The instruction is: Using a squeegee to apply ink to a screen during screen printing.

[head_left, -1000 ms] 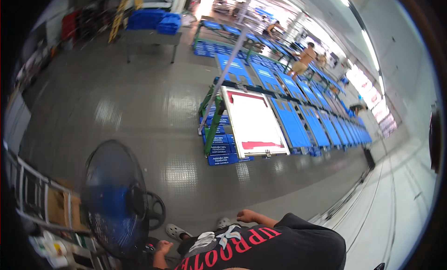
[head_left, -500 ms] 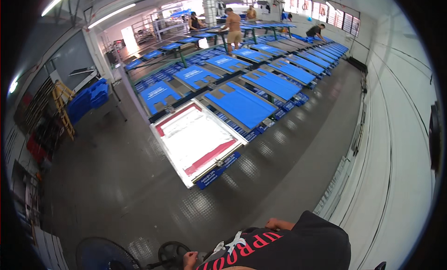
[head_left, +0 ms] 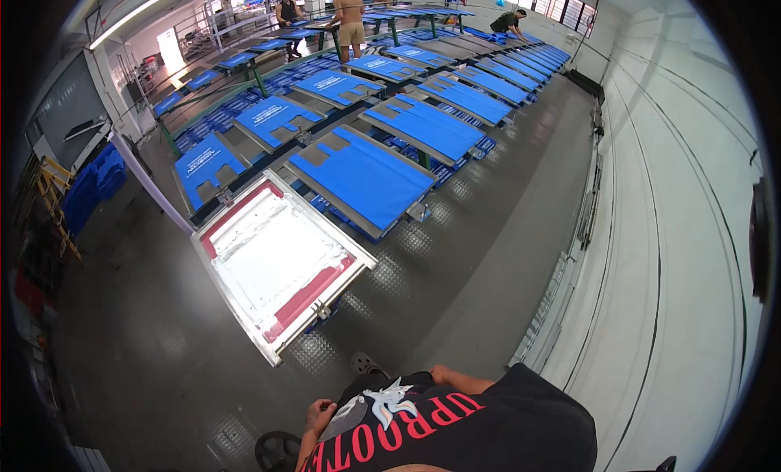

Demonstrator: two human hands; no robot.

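Note:
My left hand [head_left: 320,415] hangs beside the front of my dark printed T-shirt, its fingers loosely curled and nothing visible in them. Partly covered by the shirt, my right hand [head_left: 440,374] is low at my other side, and its fingers are hidden. Both hands are apart from the tables. Closest in front of me is a white screen-printing frame [head_left: 281,252] with dark red bands, lying at the near end of a long printing table. Just beyond it, a blue cut fabric panel [head_left: 362,175] lies flat on a grey board.
Rows of blue panels [head_left: 423,126] stretch away on the tables. People work farther back, one bending at a table [head_left: 508,23]. A grey floor aisle [head_left: 488,220] runs between the tables and the white wall [head_left: 675,187]. A yellow ladder [head_left: 55,195] stands at left.
I have moved forward, so the frame and tables appear nearer and farther left. A shoe now shows below me. My left hand has come higher in view.

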